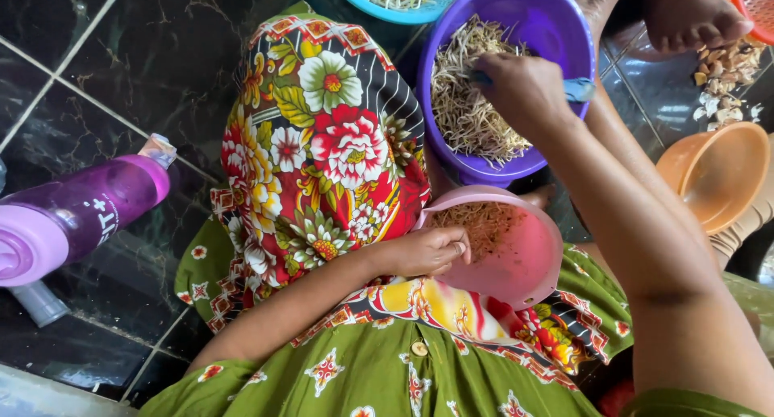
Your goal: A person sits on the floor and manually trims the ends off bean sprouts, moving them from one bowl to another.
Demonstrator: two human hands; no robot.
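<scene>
purple bowl (556,22), pale stringy sprouts (468,103) heaped inside

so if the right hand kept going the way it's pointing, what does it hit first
Most likely the heap of pale bean sprouts in the purple basin. The right hand reaches up and left over that basin, fingers already at the heap, though depth is hard to judge.

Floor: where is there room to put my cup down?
Bare dark tiles lie between the purple bottle and the flowered cloth. It is crowded around the purple basin, pink bowl and orange bowl.
</scene>
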